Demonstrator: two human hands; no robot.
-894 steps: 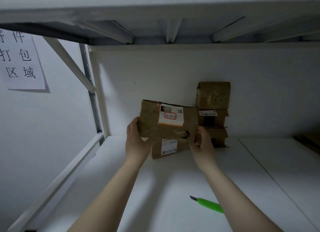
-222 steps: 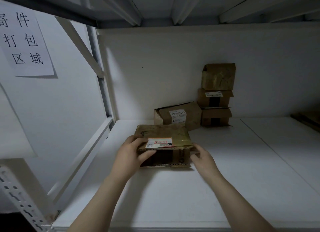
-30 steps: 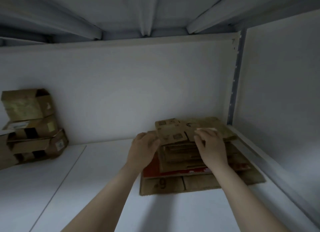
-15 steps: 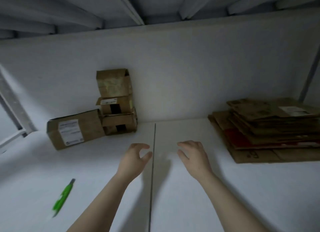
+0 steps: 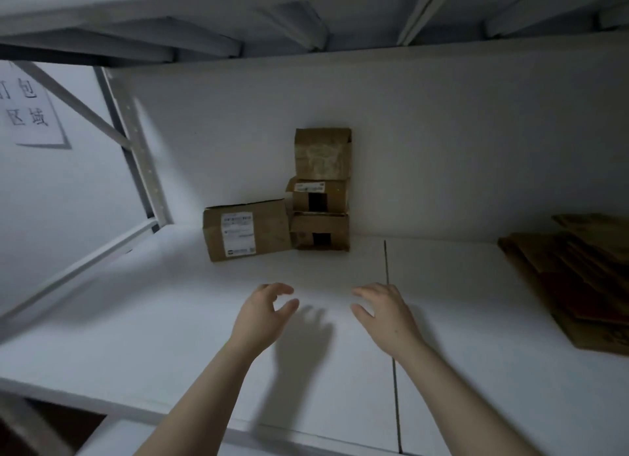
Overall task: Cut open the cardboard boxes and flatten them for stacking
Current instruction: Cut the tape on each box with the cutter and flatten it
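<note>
Moved off the flattened stack (image 5: 578,278), left hand (image 5: 262,314) and right hand (image 5: 384,314) hover loosely curled, empty.

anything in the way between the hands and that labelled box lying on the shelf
Nothing visible does. Only bare shelf lies between the left hand, the right hand and the labelled box. The stack of three boxes stands just beside it on the right, out of the path. Both hands are empty.

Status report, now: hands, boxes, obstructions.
Left hand and right hand open, empty, over the shelf. Labelled box beside stack of three, unflattened, at back. Flattened pile at right. Path to boxes unobstructed; knife not in view.
</note>
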